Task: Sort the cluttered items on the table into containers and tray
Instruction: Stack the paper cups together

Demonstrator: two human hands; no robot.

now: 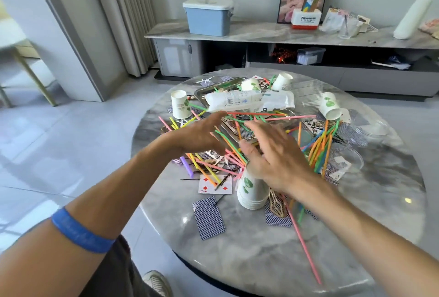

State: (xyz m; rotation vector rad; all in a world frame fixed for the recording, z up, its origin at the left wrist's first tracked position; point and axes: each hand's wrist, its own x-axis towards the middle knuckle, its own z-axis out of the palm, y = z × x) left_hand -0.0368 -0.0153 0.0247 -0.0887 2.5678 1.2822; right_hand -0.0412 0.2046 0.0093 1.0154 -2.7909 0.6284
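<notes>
**Inspector:** Head view, one frame. Round marble table (237,261) carries the clutter. Left hand (202,135) hovers over the pile's middle, fingers straight and spread wide, holding nothing. Right hand (273,154) is just beside it at 3 o'clock, fingers likewise splayed and relaxed, nothing gripped.

**Clerk:** Where do the task items lie?

**Inspector:** Coloured straws (318,147) are scattered under and around both hands, one long pink straw (306,249) running toward 5 o'clock. A stack of paper cups (251,189), upside down, stands directly under the right wrist at 6 o'clock of the pile. A metal tray (202,93) sits at 12 o'clock with a white plastic packet (249,102) lying across it. Single paper cups: one upturned (180,104) at 10 o'clock, one tipped (330,106) at 2 o'clock, two more (281,81) at the tray's far end.

**Clerk:** Cards?

**Inspector:** Five of diamonds (215,184) face up near the stack; a face-down card (209,218) at 7 o'clock. Clear containers (349,156) appear at 3 o'clock, though glare makes their outlines uncertain. Blue wristband (80,232) on the left forearm.
</notes>
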